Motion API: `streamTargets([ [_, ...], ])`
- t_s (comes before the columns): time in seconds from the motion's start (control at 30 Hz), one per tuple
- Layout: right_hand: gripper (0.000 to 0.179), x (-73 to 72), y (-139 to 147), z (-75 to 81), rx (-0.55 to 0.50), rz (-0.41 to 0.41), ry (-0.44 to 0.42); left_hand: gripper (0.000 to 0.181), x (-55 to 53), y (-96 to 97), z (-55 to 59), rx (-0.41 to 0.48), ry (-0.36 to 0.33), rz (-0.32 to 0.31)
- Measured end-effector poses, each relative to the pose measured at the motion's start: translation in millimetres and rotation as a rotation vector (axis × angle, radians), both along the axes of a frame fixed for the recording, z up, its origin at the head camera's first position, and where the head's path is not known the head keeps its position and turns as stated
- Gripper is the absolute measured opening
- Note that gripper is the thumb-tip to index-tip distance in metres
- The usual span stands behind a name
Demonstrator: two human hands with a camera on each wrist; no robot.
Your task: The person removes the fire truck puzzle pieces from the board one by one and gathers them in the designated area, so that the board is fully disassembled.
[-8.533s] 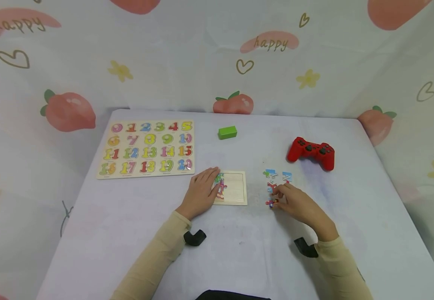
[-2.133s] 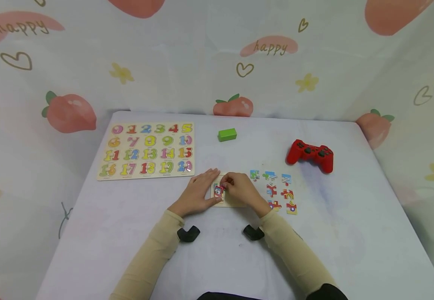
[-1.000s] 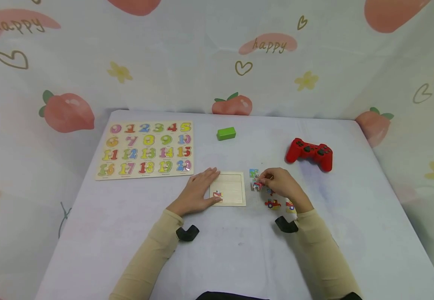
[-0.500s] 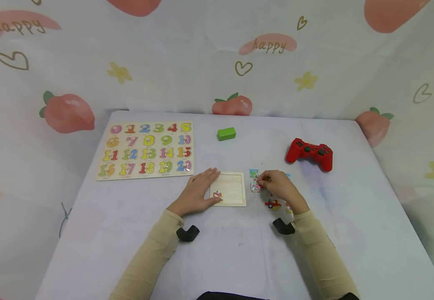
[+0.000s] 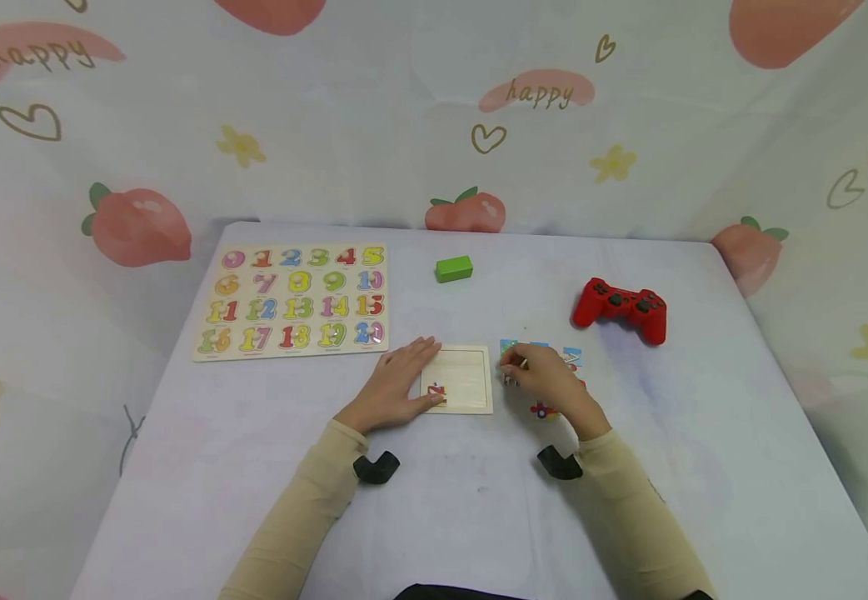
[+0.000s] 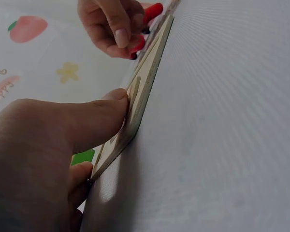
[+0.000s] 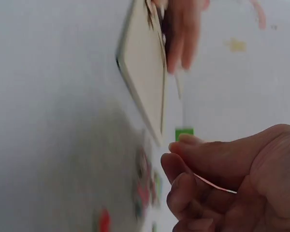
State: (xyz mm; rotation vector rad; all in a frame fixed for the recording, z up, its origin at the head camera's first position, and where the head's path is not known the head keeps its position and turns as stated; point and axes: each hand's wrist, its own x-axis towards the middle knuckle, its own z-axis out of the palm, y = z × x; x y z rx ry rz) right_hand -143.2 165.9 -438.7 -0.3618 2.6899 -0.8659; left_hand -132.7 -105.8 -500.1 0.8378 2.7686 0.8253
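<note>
My left hand [image 5: 389,387] rests on the left side of a small wooden puzzle tray [image 5: 471,379], fingers straight. Its thumb [image 6: 101,121] presses the tray's near edge in the left wrist view. One colourful puzzle piece [image 5: 437,389] shows in the tray's near left corner, partly under the thumb. Right of the tray, my right hand [image 5: 550,379] hovers over loose puzzle pieces [image 5: 542,410], hiding several. In the right wrist view its curled fingers [image 7: 176,166] meet the thumb tip, and no piece shows between them; the pieces below are blurred.
A wooden number board [image 5: 291,302] lies at the back left. A green block [image 5: 454,268] sits behind the tray, and a red game controller [image 5: 620,310] lies at the back right. A white cloth covers the table [image 5: 434,517].
The tray held a column of pieces 8.5 s ago; one piece shows now. My right hand carried a piece from the tray to the right, then drifted left. My left hand stayed.
</note>
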Motion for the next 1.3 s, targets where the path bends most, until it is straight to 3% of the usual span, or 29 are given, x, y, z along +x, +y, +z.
streamTargets([
  [0.2, 0.008, 12.6, -35, -2.9, -0.072, 0.136, -0.02, 0.084, 0.1, -1.1, 0.5, 0.022, -0.013, -0.002],
  [0.33, 0.017, 18.9, -54, -7.6, -0.049, 0.184, 0.005, 0.098, 0.3, -1.7, 1.5, 0.037, -0.034, -0.006],
  [0.53, 0.026, 24.3, -73, -11.6, 0.031, 0.163, 0.047, 0.113, 0.9, -1.5, 0.2, 0.002, -0.011, -0.011],
  [0.93, 0.017, 22.7, -84, -9.0, 0.058, 0.163, 0.127, 0.107, 1.8, 0.2, 0.0, -0.027, 0.018, 0.003],
  [1.3, 0.015, 28.0, -91, -9.1, 0.03, 0.066, 0.102, 0.105, 0.5, 1.0, -0.5, -0.03, 0.029, 0.003],
])
